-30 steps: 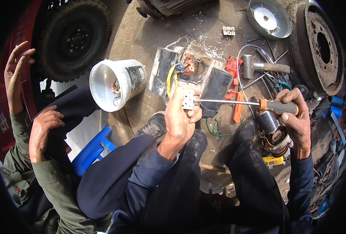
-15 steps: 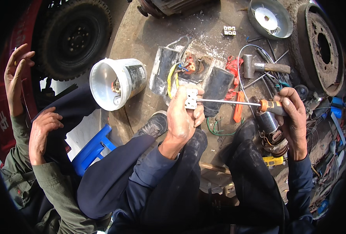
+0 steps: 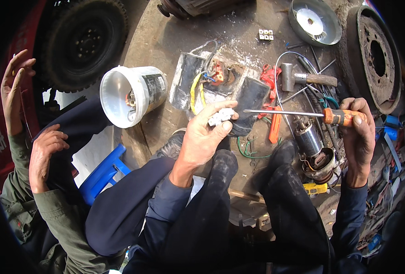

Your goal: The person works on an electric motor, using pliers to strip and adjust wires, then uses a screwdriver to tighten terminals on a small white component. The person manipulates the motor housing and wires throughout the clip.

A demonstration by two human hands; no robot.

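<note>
My left hand (image 3: 200,141) grips a small white terminal block (image 3: 219,116) with several terminals, now tilted between thumb and fingers. My right hand (image 3: 359,133) is closed on the orange-and-black handle of a screwdriver (image 3: 341,117). Its long shaft points left; the tip is just right of the block, apart from it. Behind them lies an electrical assembly (image 3: 220,73) with two black cylinders, yellow-sleeved wires and a red part. An orange utility knife (image 3: 275,128) and a cylindrical motor (image 3: 308,142) lie under and near the shaft. A second terminal block (image 3: 266,34) lies farther back.
A co-worker's hands (image 3: 15,86) (image 3: 47,153) are at left, beside a white bucket (image 3: 150,107), blue plastic chair (image 3: 99,180) and tyre (image 3: 58,55). A hammer (image 3: 321,80), round metal dish (image 3: 335,25), rusty wheel rim (image 3: 389,86), wires and scrap crowd the right side.
My right hand has drawn the screwdriver rightward, pulling its tip away from the block. My left hand has turned, tilting the block and shifting its thumb. The co-worker's hands moved slightly.
</note>
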